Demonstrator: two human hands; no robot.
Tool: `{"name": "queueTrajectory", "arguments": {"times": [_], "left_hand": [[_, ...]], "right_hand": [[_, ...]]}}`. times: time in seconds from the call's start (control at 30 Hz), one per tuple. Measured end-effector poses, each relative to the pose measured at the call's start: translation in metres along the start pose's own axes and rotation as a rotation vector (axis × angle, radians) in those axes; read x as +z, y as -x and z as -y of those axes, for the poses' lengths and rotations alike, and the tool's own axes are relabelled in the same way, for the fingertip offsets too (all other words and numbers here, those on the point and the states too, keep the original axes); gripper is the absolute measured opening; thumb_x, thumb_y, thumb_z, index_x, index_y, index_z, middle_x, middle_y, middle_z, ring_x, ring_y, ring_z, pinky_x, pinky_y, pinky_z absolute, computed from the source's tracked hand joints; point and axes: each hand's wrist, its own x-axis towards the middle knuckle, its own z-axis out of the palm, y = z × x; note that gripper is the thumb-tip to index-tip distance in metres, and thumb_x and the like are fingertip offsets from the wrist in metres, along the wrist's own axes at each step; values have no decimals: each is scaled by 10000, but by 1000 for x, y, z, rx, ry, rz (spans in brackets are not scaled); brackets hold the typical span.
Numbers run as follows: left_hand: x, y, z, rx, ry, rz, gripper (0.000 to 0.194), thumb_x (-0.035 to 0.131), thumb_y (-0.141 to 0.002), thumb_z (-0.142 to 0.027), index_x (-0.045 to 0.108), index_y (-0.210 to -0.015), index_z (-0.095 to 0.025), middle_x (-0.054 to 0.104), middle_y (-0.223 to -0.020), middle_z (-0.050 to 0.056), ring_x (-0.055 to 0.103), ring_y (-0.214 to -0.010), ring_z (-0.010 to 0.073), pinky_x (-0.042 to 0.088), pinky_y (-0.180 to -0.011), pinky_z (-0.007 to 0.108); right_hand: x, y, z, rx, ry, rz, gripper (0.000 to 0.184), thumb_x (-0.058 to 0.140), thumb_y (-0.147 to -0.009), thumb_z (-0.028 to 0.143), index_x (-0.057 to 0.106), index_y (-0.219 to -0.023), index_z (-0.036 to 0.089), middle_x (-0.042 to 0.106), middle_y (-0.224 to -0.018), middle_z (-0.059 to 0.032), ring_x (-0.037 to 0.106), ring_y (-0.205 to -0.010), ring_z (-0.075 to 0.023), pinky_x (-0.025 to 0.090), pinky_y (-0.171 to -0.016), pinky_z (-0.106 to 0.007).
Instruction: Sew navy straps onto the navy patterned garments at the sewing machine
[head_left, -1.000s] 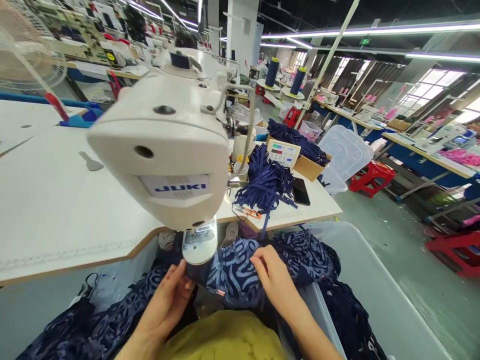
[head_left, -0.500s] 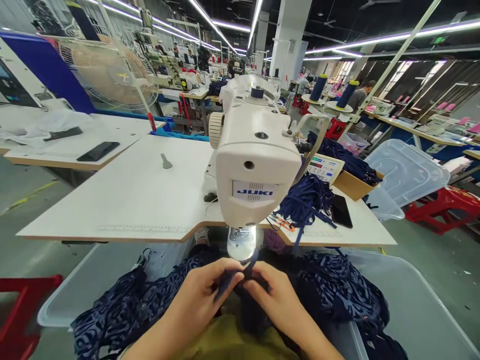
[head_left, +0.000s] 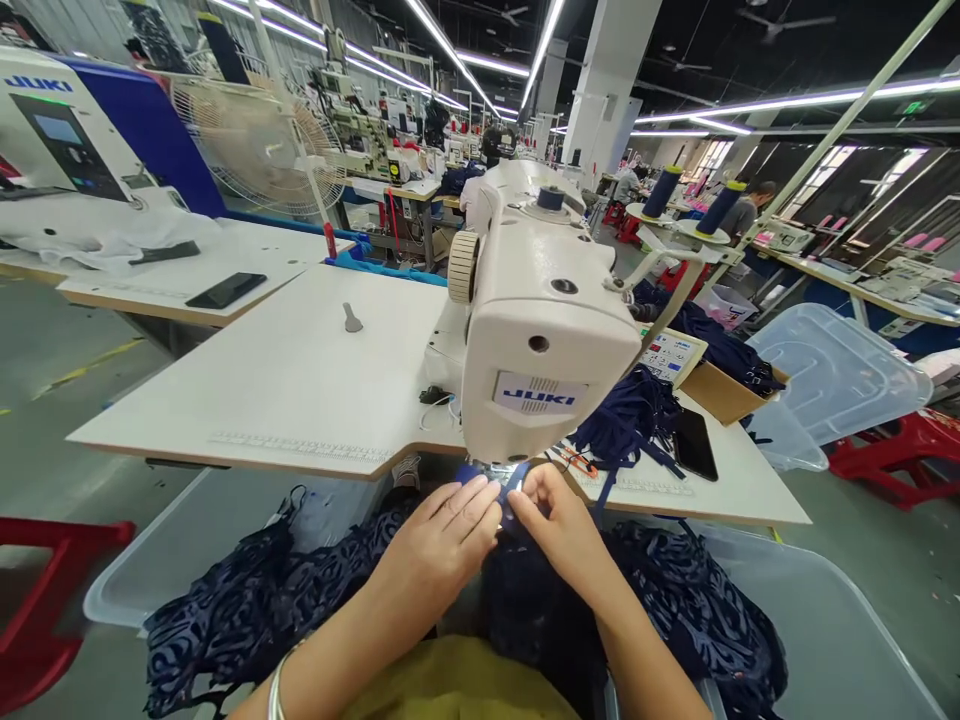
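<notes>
A white sewing machine (head_left: 540, 380) stands in front of me, its needle area lit. Navy fabric (head_left: 517, 492) lies under the needle, and a dark garment part (head_left: 525, 600) hangs from it towards my lap. My left hand (head_left: 450, 530) is closed, fingers together over the fabric's left side, close to the presser foot. On the other side my right hand (head_left: 559, 520) pinches the fabric's edge between thumb and fingers. The presser foot and needle tip are mostly hidden by the machine head and my fingers.
Plastic bins (head_left: 840, 610) with patterned navy garments (head_left: 697, 600) flank my lap. On the table are navy straps (head_left: 630, 415), orange-handled snips (head_left: 577, 460), a phone (head_left: 695, 443) and a small grey metal piece (head_left: 352, 318). A red stool (head_left: 60, 590) stands left.
Both hands have moved forward and up, bringing the navy fabric from in front of the machine to beneath the needle. My left hand has gone from pinching to lying over the fabric. The view has shifted.
</notes>
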Motion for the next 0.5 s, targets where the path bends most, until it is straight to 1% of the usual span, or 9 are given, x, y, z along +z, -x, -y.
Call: {"name": "queueTrajectory", "arguments": {"times": [0.07,0.13,0.2,0.27,0.33,0.4,0.5], "left_hand": [[2,4,0,-58,-5,-4,237,475,-941,-172,594,-1145,-148,634,-1238,76,543,-1198,183,313,-1056,351],[5,8,-2,-114,11,-18,279,489,-943,-204,573,-1208,-174,614,-1274,68,526,-1221,183,256,-1074,363],[8,12,-5,-150,19,-28,321,487,-949,-233,550,-1262,-207,603,-1290,60,523,-1225,174,214,-1084,355],[11,14,-8,-186,6,-41,330,475,-956,-260,551,-1274,-224,600,-1294,58,526,-1221,171,202,-1082,342],[15,14,-11,-213,-27,-62,328,464,-959,-275,560,-1269,-221,600,-1294,60,533,-1213,173,207,-1074,334],[19,14,-12,-221,-68,-93,331,452,-963,-282,563,-1267,-216,596,-1299,61,539,-1203,174,204,-1072,336],[25,14,-12,-218,-118,-118,340,469,-955,-306,564,-1266,-205,581,-1315,65,546,-1190,177,181,-1080,351]], "right_hand": [[-1,-1,-4,-35,-59,-22,180,483,-905,377,500,-973,211,491,-707,43,469,-633,-120,371,-614,-238],[-2,-2,-8,-94,-58,-31,233,454,-927,343,512,-1116,219,541,-781,22,516,-722,-131,411,-709,-253],[-1,-3,-11,-152,-12,-36,274,459,-933,314,523,-1185,229,593,-890,-5,552,-840,-143,417,-824,-273],[-1,-5,-13,-201,34,-47,272,465,-935,298,548,-1183,223,617,-1002,-32,560,-941,-154,407,-889,-283],[-1,-9,-14,-250,66,-47,244,456,-942,285,578,-1138,210,620,-1038,-48,559,-978,-161,411,-895,-284],[-1,-13,-12,-287,90,-37,209,445,-947,270,603,-1063,200,621,-989,-48,560,-952,-163,420,-866,-283],[-1,-18,-10,-305,118,-40,181,441,-948,257,609,-946,190,599,-886,-36,551,-879,-162,420,-810,-282]]}}
